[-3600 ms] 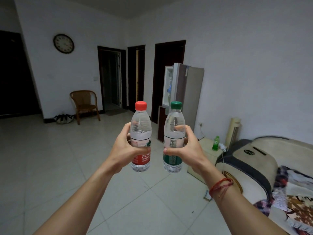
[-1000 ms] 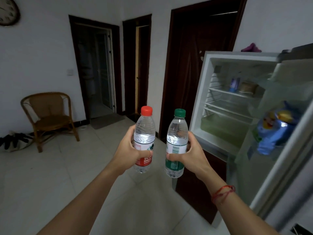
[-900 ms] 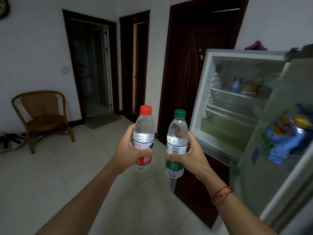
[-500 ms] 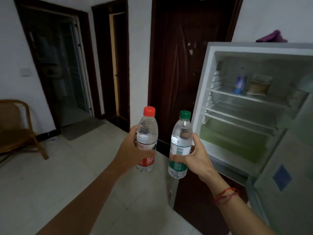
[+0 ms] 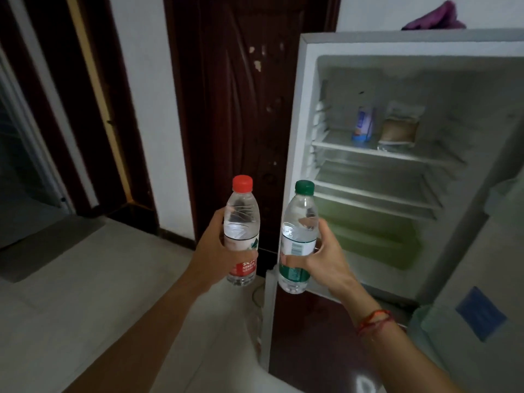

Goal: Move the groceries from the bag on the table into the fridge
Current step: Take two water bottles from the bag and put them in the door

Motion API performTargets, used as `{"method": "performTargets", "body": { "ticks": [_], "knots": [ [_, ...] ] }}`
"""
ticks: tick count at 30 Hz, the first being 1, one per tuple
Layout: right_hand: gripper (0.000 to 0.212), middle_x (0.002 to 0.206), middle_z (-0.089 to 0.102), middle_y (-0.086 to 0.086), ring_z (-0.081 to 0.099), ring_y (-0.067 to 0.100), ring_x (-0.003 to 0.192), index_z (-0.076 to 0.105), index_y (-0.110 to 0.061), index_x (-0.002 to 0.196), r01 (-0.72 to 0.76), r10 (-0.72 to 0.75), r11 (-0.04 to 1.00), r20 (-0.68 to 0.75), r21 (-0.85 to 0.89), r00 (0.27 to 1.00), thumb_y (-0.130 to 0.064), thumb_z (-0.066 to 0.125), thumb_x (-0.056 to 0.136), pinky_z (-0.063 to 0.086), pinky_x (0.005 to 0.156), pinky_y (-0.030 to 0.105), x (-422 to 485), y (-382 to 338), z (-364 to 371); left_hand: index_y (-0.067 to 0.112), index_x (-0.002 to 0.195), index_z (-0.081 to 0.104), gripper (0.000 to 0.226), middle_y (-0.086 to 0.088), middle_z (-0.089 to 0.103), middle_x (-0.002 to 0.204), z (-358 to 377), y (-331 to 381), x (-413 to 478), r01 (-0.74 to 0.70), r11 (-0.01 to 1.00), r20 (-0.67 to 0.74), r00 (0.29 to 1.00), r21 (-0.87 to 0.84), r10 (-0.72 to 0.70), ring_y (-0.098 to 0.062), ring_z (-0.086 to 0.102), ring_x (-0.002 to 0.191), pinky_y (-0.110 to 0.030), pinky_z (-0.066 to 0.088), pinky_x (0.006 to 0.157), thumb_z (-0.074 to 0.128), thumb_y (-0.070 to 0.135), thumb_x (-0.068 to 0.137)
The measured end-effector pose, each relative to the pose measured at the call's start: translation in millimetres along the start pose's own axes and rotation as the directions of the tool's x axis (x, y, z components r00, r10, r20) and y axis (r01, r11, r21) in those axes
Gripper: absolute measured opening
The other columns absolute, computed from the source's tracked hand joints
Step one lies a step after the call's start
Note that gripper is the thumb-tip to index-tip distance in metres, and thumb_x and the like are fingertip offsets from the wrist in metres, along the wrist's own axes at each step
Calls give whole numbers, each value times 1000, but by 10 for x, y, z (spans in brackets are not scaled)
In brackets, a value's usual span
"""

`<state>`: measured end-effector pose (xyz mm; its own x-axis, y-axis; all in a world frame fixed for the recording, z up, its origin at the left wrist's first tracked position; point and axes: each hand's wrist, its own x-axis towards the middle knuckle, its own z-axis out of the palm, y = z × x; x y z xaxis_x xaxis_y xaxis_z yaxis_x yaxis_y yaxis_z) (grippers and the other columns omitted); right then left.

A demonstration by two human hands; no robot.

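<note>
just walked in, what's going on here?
A person faces the open white fridge, gripping one clear plastic water bottle per hand: red-capped bottle in the left hand, green-capped bottle in the right hand. Neither is inside yet. A small blue bottle and a brown packet sit on the top shelf.

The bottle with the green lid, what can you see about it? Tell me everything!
The clear plastic water bottle with the green screw cap has a see-through body, a white label with a green band below, and its cap on. It looks full of clear liquid. It is in the air, nearly upright, top leaning slightly right, before the left edge of the open white fridge. The right hand grips its middle, fingers curled round it. Nothing else touches it.
</note>
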<state>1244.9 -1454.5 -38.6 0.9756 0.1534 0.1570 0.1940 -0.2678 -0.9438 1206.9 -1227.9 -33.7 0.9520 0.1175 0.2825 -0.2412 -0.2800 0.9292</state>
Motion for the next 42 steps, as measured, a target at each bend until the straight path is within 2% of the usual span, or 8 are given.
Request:
{"method": "performTargets", "body": {
  "ticks": [4,9,15,19,22,32,36,42],
  "knots": [
    [71,93,73,-16,70,0,85,54,-35,116,-28,27,1000,-92,-9,995,-6,91,63,56,69,22,502,106,-295,26,133,49,80,5,69,115,352,-112,707,-7,1000,117,993,-20,9,-9,67,106,-29,55,86,86,0,67],
    [76,104,72,-12,71,7,91,54,-36,120,-70,56,996,-233,-53,971,-6,91,61,59,79,32,905,294,-700,27,130,52,81,3,72,114,895,-185,1454,15,993,262,965,-117,16,-16,70,105,-38,57,88,84,-9,65],
    [74,101,72,-16,72,8,90,54,-40,115,-159,97,981,-430,-111,898,-11,92,59,61,82,37,926,486,-1237,38,121,54,81,6,72,111,1629,-173,1983,26,982,441,895,-185,59,-16,70,102,-41,56,89,90,0,59],
    [74,102,71,-16,70,3,92,52,-43,115,-241,145,965,-560,-101,816,-13,93,61,59,78,28,761,575,-1474,42,114,55,77,14,73,106,2117,-162,2161,57,975,569,819,-214,77,-9,71,97,-34,57,84,93,8,56],
    [76,108,70,-13,70,8,98,51,-43,118,-305,171,947,-647,-100,743,-20,93,60,61,84,36,611,609,-1540,36,122,53,80,10,73,107,2445,-162,2239,73,968,672,732,-242,112,-9,70,98,-37,57,85,90,1,60],
    [86,109,72,-13,72,5,95,49,-37,131,-476,222,879,-903,22,368,-25,95,60,60,89,40,-111,505,-1276,41,114,54,72,3,73,109,3081,-106,2020,133,947,899,375,-294,227,-17,71,101,-47,57,90,90,7,62],
    [79,108,72,-9,72,9,96,49,-35,126,-526,246,846,-939,88,240,-26,94,62,60,90,44,-445,466,-1117,29,127,53,76,2,71,114,3214,-59,1751,134,940,931,239,-314,277,-20,69,105,-51,55,93,89,6,65],
    [86,120,69,-3,69,21,106,46,-36,131,-553,260,822,-954,137,151,-36,93,59,57,94,49,-839,493,-1009,29,125,54,77,5,70,112,3377,-5,1353,129,932,931,192,-339,312,-15,68,103,-45,55,94,89,-1,63]
  ]
}}
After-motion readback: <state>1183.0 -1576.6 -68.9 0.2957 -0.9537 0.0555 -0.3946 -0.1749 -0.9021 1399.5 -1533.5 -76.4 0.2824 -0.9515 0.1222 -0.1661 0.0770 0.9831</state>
